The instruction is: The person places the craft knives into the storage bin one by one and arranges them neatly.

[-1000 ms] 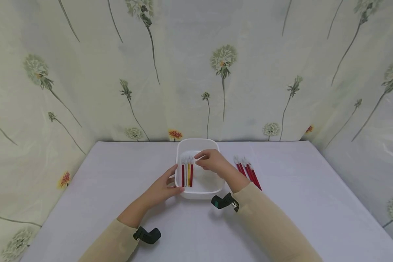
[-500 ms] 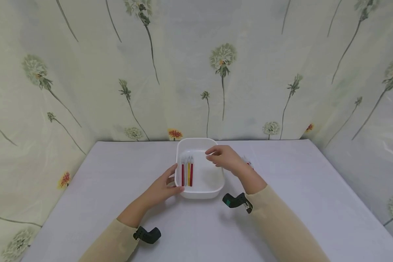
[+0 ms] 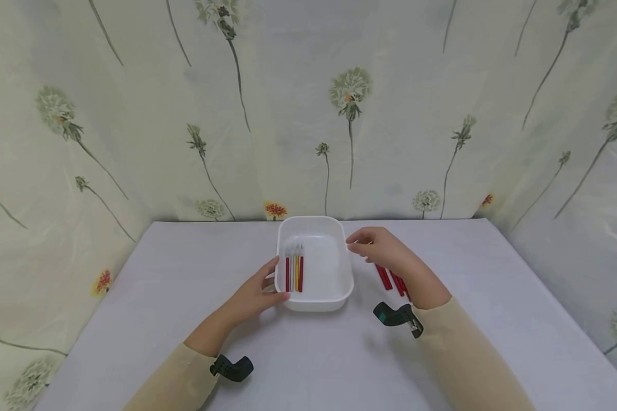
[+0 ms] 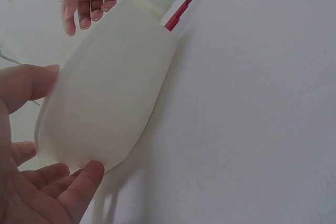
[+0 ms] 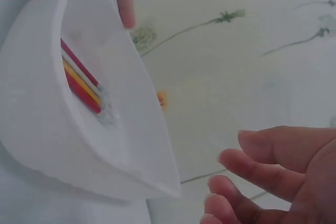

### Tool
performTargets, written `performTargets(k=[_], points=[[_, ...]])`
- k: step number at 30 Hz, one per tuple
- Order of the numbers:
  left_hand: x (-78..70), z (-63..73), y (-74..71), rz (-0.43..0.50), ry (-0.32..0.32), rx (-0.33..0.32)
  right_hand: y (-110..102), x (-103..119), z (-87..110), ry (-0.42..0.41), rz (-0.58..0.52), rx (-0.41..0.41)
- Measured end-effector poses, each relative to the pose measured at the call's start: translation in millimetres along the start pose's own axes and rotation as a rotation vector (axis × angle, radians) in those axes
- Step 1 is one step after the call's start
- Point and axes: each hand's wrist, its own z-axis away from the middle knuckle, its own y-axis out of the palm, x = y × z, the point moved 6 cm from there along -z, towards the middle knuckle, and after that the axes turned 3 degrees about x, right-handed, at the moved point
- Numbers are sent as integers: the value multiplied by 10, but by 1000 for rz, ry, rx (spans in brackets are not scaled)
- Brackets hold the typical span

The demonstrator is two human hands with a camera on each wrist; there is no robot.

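A white plastic basin stands mid-table. My left hand holds its left side, thumb at the near rim and fingers along the outer wall. Inside, against the left, several slim pen-like sticks lie side by side: red, silver and yellow, with clear pale tips. My right hand hovers just beyond the basin's right rim, fingers loosely bent, thumb near the forefinger, holding nothing; the right wrist view shows a gap between thumb and fingers. Below it, several red sticks lie on the table, partly hidden by the hand and wrist.
A white cloth covers the table. Behind it hangs a pale curtain printed with dandelions. Dark cameras sit on both wrists, the left one low over the cloth.
My right hand has moved rightward from above the basin's inside to past its right rim, over the red sticks. My left hand, the basin and the sticks in it have stayed put.
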Motion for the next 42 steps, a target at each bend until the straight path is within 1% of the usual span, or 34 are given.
performTargets(k=[5, 8, 12, 15, 20, 26, 34, 42], points=[[10, -6, 3, -4, -17, -5, -83, -98, 108, 0, 16, -15], [18, -10, 8, -4, -15, -3, -134, -184, 153, 15, 23, -29], [27, -12, 10, -2, -19, -2, -181, -299, 205, 29, 12, -26], [34, -13, 9, -2, -24, -3, -205, -370, 248, 19, 2, -21], [39, -18, 10, -7, -19, -6, -235, -511, 316, 18, 20, -26], [42, -23, 17, -12, -21, -4, -243, -718, 348, 48, 37, -39], [34, -12, 22, -11, -18, -1, -258, -978, 335, 78, 38, -67], [37, -17, 8, -8, -21, -6, -271, -1163, 313, 103, 35, -75]])
